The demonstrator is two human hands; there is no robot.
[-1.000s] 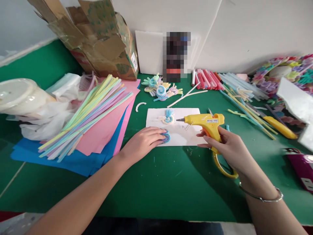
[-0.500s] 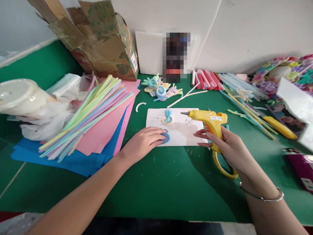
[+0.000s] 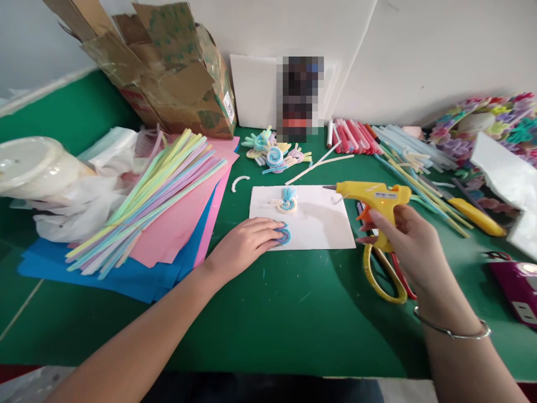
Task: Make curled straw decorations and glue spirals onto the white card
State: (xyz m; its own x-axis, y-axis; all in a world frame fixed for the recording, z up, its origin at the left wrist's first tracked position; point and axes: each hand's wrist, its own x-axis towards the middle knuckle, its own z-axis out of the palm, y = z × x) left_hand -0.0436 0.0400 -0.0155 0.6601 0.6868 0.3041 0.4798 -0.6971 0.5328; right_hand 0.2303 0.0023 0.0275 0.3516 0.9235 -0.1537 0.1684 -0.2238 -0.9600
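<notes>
My left hand (image 3: 257,239) rests at the white board's near left side. Its fingers are bent over a blue and purple pipe-cleaner coil (image 3: 285,234), and the thumb is hidden. My right hand (image 3: 409,240) is wrapped round the handle of a yellow hot glue gun (image 3: 371,193), a finger by the orange trigger. The gun's nozzle points left, over the right part of the white board (image 3: 321,226). A cream and blue pipe-cleaner piece (image 3: 287,201) lies on the board beyond my left fingers. Below the gun, yellow-handled scissors (image 3: 384,280) lie on the green table.
A bundle of pastel pipe cleaners (image 3: 146,201) lies on coloured sheets at left, before a cardboard box (image 3: 176,84). Finished pipe-cleaner shapes (image 3: 274,154) sit behind the board. Red and pink markers (image 3: 352,136), a yellow cutter (image 3: 476,217) and a purple power strip (image 3: 518,288) are at right.
My right hand has moved right with the hot glue gun, drawing its nozzle away from the cream and blue piece. More of the board and scissors shows. My left hand stays on the coil.
</notes>
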